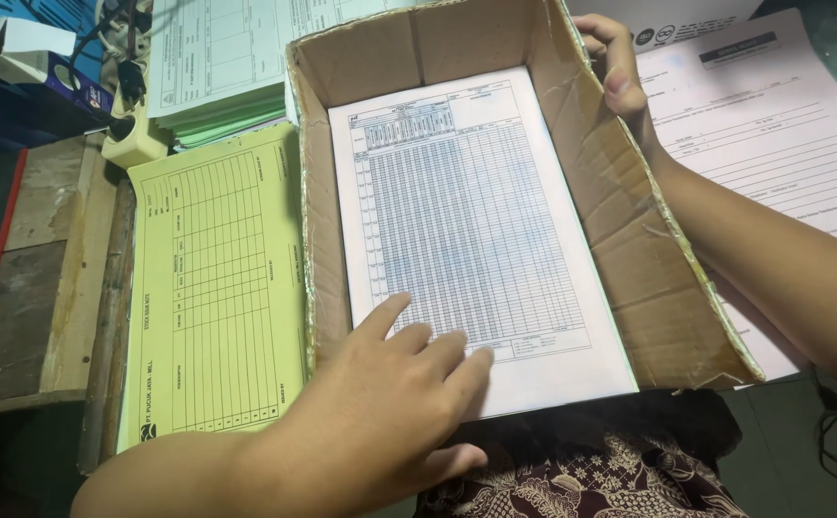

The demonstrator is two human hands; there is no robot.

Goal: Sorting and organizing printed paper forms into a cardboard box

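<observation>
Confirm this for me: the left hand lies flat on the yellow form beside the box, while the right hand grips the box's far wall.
Not quite. The head view shows the left hand lying on the white gridded sheet inside the cardboard box, not on the yellow form, which sits untouched beside the box. The right hand does grip the box's far wall.

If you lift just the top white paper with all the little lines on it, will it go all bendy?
Probably yes. The white gridded sheet looks thin and lies flat in the brown cardboard box, so lifted alone it would likely droop. Under the left hand it may slide easily. The right hand grips the box's far wall, probably steadying it.
</observation>
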